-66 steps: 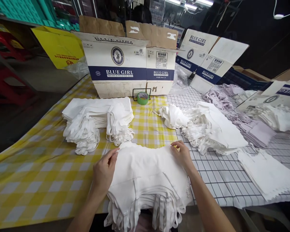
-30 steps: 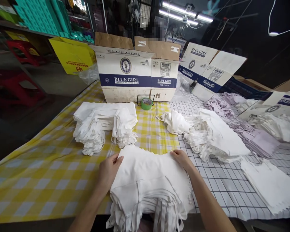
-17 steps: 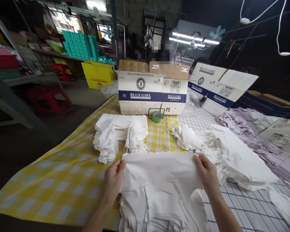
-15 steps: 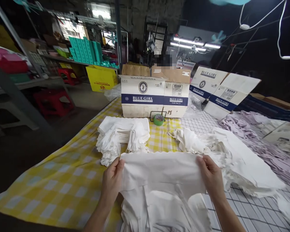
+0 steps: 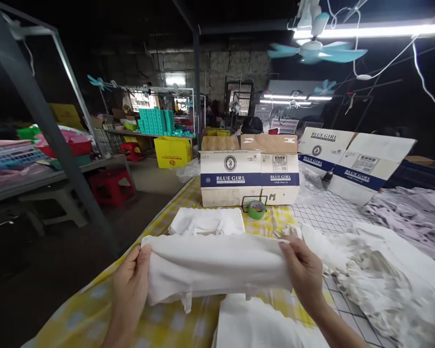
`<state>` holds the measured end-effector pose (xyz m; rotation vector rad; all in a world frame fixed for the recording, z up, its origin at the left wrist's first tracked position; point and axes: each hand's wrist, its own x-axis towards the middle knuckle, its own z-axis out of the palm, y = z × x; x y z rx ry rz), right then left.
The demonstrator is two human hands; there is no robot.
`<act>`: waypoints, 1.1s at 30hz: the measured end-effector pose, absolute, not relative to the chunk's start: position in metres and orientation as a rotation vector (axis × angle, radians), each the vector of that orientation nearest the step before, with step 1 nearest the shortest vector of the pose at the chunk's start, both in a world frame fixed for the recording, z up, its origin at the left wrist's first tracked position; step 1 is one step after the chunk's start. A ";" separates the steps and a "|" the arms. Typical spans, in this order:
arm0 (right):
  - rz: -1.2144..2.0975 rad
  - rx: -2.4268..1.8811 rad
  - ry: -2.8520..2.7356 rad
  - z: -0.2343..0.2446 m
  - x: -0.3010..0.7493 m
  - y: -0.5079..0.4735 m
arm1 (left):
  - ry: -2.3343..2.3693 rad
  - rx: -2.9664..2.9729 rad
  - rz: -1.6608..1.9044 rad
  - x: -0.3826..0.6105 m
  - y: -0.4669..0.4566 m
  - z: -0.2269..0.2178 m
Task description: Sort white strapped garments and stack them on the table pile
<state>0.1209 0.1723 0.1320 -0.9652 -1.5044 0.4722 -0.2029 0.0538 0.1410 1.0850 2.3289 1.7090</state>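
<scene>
**Held up at both ends: white cloth bundle**

Our left hand pinches the bundle's left end, thumb in front, fingers behind. We hold it level above the yellow checked tablecloth and a white stack lying below. Our right hand pinches the right end, thumb on top. Behind it are a folded stack, a Blue Girl box and a green tape roll. A loose white pile lies far right.
</scene>
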 end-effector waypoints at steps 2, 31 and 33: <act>0.485 -0.966 -1.535 0.137 0.105 0.180 | 2.391 1.129 1.713 -0.225 0.063 0.145; 0.455 -1.661 -1.856 0.046 -0.004 0.387 | 2.889 1.635 0.561 -0.293 0.276 0.088; 0.444 -1.626 -1.873 0.053 0.011 0.371 | 2.895 1.730 0.600 -0.280 0.262 0.098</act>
